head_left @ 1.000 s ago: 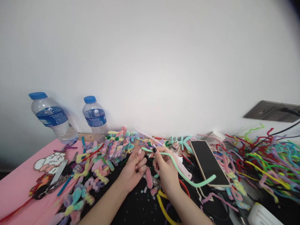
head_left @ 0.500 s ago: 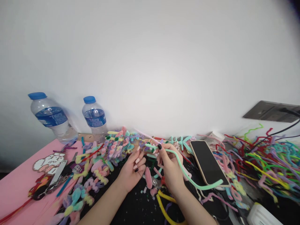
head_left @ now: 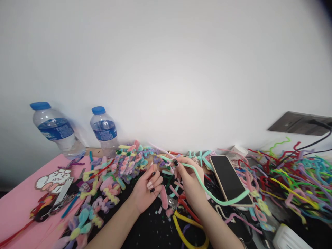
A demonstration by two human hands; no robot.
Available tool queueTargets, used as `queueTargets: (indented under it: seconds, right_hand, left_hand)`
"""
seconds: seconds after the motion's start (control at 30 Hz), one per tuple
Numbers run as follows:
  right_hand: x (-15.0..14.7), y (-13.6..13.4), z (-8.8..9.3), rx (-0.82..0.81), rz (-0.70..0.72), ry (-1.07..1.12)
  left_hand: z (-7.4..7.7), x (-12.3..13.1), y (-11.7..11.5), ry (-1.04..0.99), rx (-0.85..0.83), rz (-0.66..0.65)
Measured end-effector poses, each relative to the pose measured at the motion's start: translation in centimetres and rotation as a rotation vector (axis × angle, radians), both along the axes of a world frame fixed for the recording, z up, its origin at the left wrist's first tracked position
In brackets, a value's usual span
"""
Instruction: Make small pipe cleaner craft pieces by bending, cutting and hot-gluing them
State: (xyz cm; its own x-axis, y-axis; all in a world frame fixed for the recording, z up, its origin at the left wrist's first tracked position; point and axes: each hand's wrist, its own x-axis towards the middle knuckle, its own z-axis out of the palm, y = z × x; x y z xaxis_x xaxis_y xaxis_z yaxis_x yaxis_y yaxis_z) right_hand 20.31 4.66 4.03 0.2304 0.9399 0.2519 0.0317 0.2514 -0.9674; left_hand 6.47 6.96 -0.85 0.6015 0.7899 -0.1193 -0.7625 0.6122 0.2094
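Over the middle of the table (head_left: pixel 98 151), nearer its back edge than its front one, a green pipe cleaner (head_left: pixel 237 199) is held in the air by the right hand (head_left: pixel 190 180), whose thumb and forefinger are clamped on it close to one end. Its long axis runs mostly from left to right, roughly along the back edge: a short end points left past the fingertips, while the long tail bends over the back of the right hand, sags, and tips up again at the far end, across the lower part of the phone (head_left: pixel 228 176) as seen from above; whether it touches the phone I cannot tell. The left hand (head_left: pixel 146 188) lies to the left of the short end and a little closer to the front edge, near but apart from it, palm turned up and fingers loosely curled; whether its thumb and forefinger pinch anything is unclear. So the short end, not the tail, faces the left hand. Between the two wrists, a short pink piece (head_left: pixel 164 197) and a yellow loop (head_left: pixel 178 230) lie toward the front edge.
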Motion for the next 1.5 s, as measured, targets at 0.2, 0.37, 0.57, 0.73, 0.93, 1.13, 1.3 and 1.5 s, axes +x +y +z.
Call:
queueTargets:
  seconds: [0.2,0.37,0.57,0.73,0.93,1.13,1.3,1.5]
  right_hand:
    - [0.5,-0.2,-0.1,0.192,0.047,-0.375]
    - [0.4,-0.2,-0.2,0.418,0.064,-0.516]
    - [0.5,-0.3,-0.3,0.391,-0.033,-0.525]
    - [0.4,-0.4,-0.3,0.398,-0.02,-0.552]
    - [0.5,-0.3,-0.4,0.409,-0.041,-0.546]
    - [0.7,-0.2,-0.3,0.452,-0.034,-0.553]
    - [0.6,-0.2,-0.1,0.44,-0.031,-0.551]
    - [0.7,-0.1,-0.2,0.457,-0.017,-0.543]
  left_hand:
    - [-0.1,0.1,0.0,0.02,0.039,-0.002]
    - [-0.1,0.3,0.1,0.151,0.044,0.05]
    - [-0.1,0.4,0.0,0.216,0.056,0.098]
    - [-0.3,0.2,0.1,0.125,0.073,0.053]
    - [0.0,0.4,0.1,0.225,0.035,0.11]
    - [0.1,0.4,0.1,0.265,-0.004,0.12]
    - [0.1,0.3,0.2,0.2,-0.111,0.115]
    - [0.9,0.6,0.0,0.297,-0.158,0.199]
